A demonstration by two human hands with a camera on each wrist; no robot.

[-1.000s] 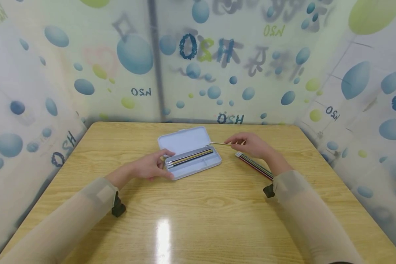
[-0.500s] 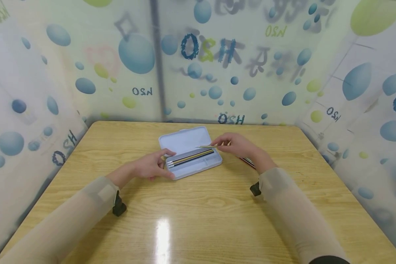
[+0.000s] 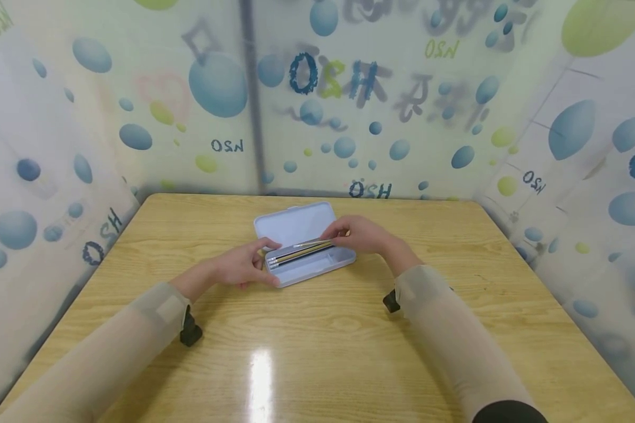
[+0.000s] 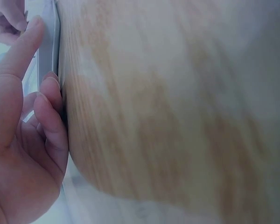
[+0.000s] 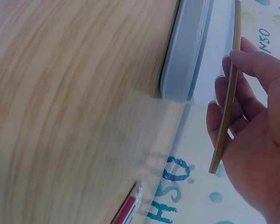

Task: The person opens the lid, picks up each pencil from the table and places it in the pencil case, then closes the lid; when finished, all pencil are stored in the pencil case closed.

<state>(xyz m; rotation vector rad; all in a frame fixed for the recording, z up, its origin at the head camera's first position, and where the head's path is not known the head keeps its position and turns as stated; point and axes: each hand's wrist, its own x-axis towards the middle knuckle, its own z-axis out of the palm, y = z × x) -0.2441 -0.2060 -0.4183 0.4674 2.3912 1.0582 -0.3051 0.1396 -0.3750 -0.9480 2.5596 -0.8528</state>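
A pale blue pencil case lies open on the table, its lid tipped back. My left hand grips the case's left end, thumb at the front corner and index finger at the back. Inside lie a few striped pencils, white-tipped ends toward the left hand. Over the right part of the case, my right hand pinches a gold-sided pencil between thumb and fingers. The pencil slants just above the others, its white-tipped end pointing left; its other end reaches back under the palm in the right wrist view.
More pencils, one with a red side, lie on the table to the right of the case; in the head view the right arm hides them. A patterned curtain stands behind the wooden table.
My right hand has moved left with the pencil, from beside the case to over its compartment, and the pencil is now lower. The left hand has stayed on the case.
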